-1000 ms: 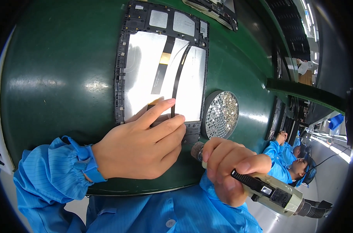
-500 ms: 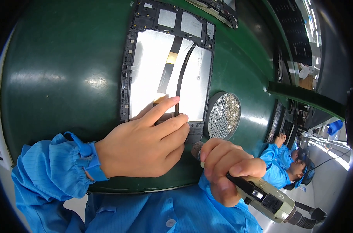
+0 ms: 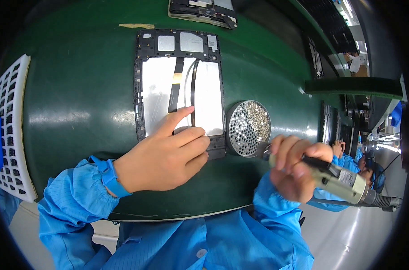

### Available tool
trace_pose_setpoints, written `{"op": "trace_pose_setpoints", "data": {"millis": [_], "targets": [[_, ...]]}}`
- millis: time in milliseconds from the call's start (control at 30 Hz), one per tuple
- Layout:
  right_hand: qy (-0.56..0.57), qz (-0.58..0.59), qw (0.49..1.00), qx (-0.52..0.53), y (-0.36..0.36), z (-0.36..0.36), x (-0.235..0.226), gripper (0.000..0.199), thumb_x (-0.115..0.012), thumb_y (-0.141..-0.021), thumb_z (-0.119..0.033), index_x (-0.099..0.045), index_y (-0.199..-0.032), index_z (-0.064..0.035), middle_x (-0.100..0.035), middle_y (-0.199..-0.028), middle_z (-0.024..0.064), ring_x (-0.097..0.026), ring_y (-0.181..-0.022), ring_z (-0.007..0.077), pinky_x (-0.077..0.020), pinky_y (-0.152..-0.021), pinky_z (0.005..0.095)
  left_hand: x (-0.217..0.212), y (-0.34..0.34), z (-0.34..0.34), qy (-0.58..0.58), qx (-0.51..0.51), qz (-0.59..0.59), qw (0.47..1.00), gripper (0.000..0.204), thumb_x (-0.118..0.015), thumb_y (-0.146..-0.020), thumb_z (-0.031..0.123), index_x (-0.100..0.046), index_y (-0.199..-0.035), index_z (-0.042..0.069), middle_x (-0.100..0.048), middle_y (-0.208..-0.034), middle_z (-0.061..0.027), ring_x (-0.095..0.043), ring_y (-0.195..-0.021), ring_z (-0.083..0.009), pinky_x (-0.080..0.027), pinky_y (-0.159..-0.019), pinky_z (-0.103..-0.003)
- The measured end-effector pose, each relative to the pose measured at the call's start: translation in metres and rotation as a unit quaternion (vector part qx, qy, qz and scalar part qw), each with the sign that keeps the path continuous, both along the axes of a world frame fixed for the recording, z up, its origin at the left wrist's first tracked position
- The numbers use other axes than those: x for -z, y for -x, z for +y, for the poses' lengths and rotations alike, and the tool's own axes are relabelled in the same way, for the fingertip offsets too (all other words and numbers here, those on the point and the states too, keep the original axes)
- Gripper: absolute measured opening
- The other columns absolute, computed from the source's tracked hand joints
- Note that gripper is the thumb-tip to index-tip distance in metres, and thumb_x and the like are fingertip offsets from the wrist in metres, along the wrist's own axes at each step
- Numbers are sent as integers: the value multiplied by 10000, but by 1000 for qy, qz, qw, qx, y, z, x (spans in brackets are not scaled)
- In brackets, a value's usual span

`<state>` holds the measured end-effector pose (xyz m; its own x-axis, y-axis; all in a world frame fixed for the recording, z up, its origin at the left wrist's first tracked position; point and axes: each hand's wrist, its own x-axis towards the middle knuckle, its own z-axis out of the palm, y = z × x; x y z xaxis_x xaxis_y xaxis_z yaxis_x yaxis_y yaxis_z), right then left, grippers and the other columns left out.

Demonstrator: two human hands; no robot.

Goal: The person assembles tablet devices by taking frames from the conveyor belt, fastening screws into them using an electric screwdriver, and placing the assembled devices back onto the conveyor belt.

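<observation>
While the panel [image 3: 184,92] points lengthwise away, left hand [image 3: 164,155] spread on it, right hand [image 3: 299,168] gripping a power tool [image 3: 344,182] — nose leftward

Under the left fingers [image 3: 191,135] lies a panel [image 3: 210,99], with a dish [image 3: 232,142] to their right and a tray [image 3: 20,112] well left.

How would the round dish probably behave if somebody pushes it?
The round dish would probably slide rather than tip, looking wide and shallow. Its small silvery parts might shift or spill if jolted, since no lid shows.
</observation>
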<state>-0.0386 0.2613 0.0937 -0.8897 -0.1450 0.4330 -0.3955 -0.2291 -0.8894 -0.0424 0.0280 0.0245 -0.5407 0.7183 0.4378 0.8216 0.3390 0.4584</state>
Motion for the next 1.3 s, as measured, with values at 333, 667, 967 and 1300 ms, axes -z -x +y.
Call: {"op": "trace_pose_setpoints", "data": {"millis": [333, 667, 967, 1300], "targets": [[-6, 47, 982, 182, 17, 70, 20, 309, -549, -770, -45, -494, -1071, -3, -492, -642, 84, -492, -575, 187, -446, -652, 386, -8, 13, -1, -21, 41, -46, 998, 164, -734, -677, 57, -649, -816, 36, -586, -1001, -146, -577, -1038, -298, -360, -1014, -577], [-7, 31, 981, 192, 8, 71, 27, 296, -501, -772, 20, -481, -1067, 4, -497, -660, 84, -491, -592, 178, -443, -660, 382, -13, 3, 4, 35, 31, -22, 999, 194, -727, -684, 83, -617, -841, 48, -579, -1045, -153, -556, -1091, -331, -332, -1030, -588], [3, 24, 974, 227, 15, 75, 26, 290, -523, -769, 26, -498, -1057, 11, -503, -664, 78, -493, -591, 173, -452, -643, 382, -12, 4, -10, 28, 6, -44, 999, 292, -756, -694, 150, -638, -950, 72, -521, -1199, -171, -470, -1219, -386, -290, -1014, -637], [2, -1, 965, 262, 9, 93, 45, 308, -611, -778, -58, -505, -1063, -7, -525, -713, 73, -521, -622, 175, -459, -625, 315, -11, -46, 10, 158, -137, -19, 978, 424, -684, -784, 252, -586, -1188, 165, -410, -1355, -219, -325, -1316, -435, -310, -954, -668]]}}
